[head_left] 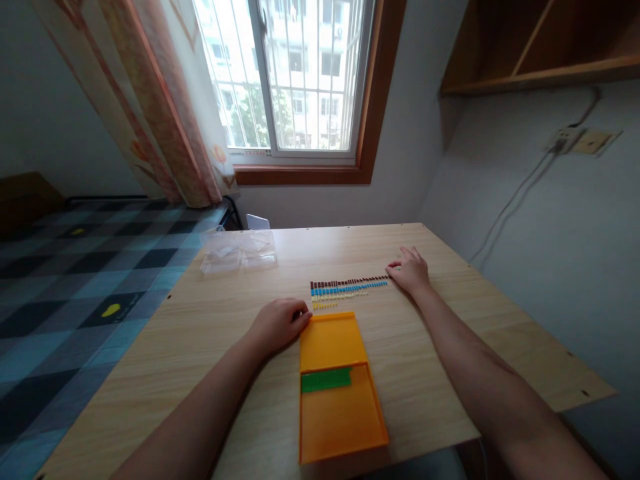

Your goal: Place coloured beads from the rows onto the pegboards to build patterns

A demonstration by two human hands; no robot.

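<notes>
Rows of tiny pieces (349, 288) sit mid-table (200, 333), just past the orange tray (334, 373). Right hand (411, 271) rests flat, fingers spread, at the brown row's end; left hand (278, 323) is loosely curled, empty, touching the tray's corner. One careless nudge probably scatters those rows.

The desk (450, 373) is pale wood-grain laminate with a smooth, faintly sheened top. The orange tray (340, 420) looks like matt moulded plastic, with a flat green plastic strip (326, 380) inside. The rows of small pieces (347, 289) seem plastic. At the far left, a clear bag (237, 251) is glossy, crinkled film.
</notes>
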